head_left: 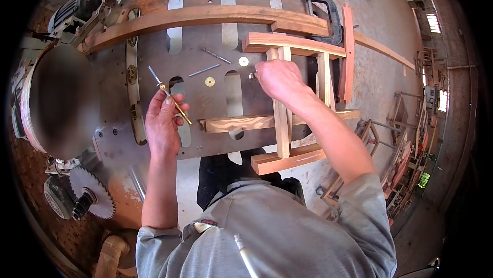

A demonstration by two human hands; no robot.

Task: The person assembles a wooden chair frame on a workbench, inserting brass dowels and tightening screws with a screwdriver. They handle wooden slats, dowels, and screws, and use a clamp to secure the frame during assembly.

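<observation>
My left hand (165, 116) is closed around a slim brass-coloured rod (181, 111) with a thin steel tip and a small brass collar. It is held at a slant above the metal table (205, 100). My right hand (280, 80) reaches over the wooden frame (281, 129), its fingers pinched together; what they hold, if anything, is hidden. A small metal piece (251, 76) shows just beside those fingertips. Between the hands lie a drill bit (215, 56), a thin grey rod (204, 70), a brass disc (209, 81) and a paler disc (243, 61).
A wooden beam (205, 16) runs along the table's far side, with a black clamp (335, 21) at its right end. An upright reddish board (348, 54) stands beside the frame. At left are a toothed saw blade (92, 193) and a motor (67, 13). Oblong slots pierce the tabletop.
</observation>
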